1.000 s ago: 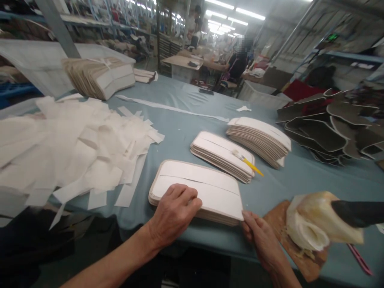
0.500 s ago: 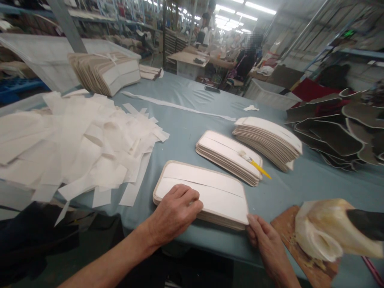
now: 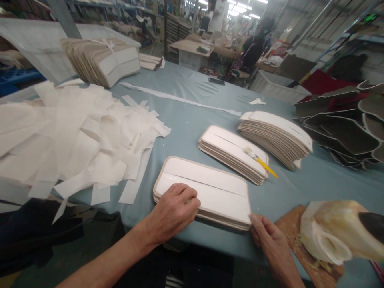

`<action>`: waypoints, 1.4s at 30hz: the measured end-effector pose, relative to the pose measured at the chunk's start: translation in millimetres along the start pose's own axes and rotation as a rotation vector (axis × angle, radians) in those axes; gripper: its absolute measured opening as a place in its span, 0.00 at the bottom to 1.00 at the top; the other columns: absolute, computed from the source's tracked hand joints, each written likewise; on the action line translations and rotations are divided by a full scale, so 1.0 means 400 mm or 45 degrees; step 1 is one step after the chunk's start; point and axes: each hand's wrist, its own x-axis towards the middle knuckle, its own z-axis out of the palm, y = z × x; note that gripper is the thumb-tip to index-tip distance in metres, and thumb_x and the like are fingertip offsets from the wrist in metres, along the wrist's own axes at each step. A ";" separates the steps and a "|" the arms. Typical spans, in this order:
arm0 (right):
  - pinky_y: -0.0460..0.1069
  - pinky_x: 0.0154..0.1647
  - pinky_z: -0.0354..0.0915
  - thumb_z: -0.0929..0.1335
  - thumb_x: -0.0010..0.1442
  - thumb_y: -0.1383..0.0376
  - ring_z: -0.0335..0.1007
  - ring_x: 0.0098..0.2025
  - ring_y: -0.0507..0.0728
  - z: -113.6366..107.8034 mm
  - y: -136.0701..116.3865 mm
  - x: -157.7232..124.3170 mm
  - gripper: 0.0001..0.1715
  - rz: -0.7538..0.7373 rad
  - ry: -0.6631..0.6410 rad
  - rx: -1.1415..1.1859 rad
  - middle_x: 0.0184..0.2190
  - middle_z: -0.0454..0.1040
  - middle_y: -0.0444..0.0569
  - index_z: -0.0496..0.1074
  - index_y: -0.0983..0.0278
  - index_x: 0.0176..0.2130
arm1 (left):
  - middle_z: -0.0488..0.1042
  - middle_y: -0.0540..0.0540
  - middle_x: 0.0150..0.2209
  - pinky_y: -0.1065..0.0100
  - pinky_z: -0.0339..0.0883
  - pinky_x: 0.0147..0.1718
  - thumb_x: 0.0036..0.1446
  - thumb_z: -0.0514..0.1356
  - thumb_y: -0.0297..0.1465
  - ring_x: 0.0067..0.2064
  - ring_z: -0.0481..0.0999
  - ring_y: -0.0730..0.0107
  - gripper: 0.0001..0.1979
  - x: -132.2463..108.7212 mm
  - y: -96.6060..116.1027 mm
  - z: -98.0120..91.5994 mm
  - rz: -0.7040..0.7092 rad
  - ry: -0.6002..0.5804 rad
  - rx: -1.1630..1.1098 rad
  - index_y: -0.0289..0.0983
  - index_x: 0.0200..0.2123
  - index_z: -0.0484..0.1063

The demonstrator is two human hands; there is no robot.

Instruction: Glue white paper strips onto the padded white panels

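Note:
In front of me lies a short stack of rounded rectangular panels (image 3: 214,188), white-faced with beige edges and a slit along the top one. My left hand (image 3: 175,210) rests over the front left of the top panel, its fingers curled closed; whatever is under the fingertips is hidden. At the front right corner my right hand (image 3: 268,236) pinches the panel edge between thumb and fingers. Just behind, a second stack of panels (image 3: 225,140) carries a brush with a yellow handle (image 3: 266,166). A taller curved stack (image 3: 274,132) stands beyond it.
Loose white strips (image 3: 90,136) are heaped on the left of the blue-green tabletop (image 3: 177,138). A tied bundle of panels (image 3: 102,60) stands at the back left. On the right are a glue-stained container (image 3: 330,228) on a brown board and dark cut pieces (image 3: 345,124). People work in the background.
The view has shifted slightly, so the background sits higher and the right-hand things sit further right. Both hands stay at the near stack with almost the same grip.

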 end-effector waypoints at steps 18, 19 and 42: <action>0.62 0.63 0.69 0.59 0.74 0.45 0.77 0.61 0.69 0.137 -0.311 0.083 0.34 -1.105 0.104 -0.844 0.59 0.81 0.62 0.76 0.65 0.60 | 0.78 0.48 0.45 0.58 0.68 0.50 0.62 0.69 0.34 0.48 0.73 0.59 0.10 -0.025 0.017 0.005 -0.084 0.130 0.036 0.39 0.42 0.72; 0.62 0.65 0.67 0.58 0.75 0.46 0.75 0.63 0.69 0.172 -0.335 0.102 0.35 -1.154 0.024 -0.900 0.60 0.80 0.64 0.74 0.67 0.61 | 0.79 0.47 0.45 0.58 0.68 0.50 0.62 0.70 0.36 0.48 0.73 0.58 0.12 -0.027 0.020 0.010 -0.084 0.148 0.058 0.39 0.42 0.72; 0.56 0.56 0.67 0.58 0.78 0.52 0.77 0.53 0.63 0.268 -0.311 0.176 0.25 -1.098 -0.486 -1.016 0.52 0.81 0.56 0.76 0.62 0.55 | 0.79 0.45 0.47 0.55 0.68 0.46 0.53 0.76 0.47 0.48 0.75 0.54 0.24 -0.016 0.048 0.008 -0.118 0.003 0.226 0.40 0.41 0.70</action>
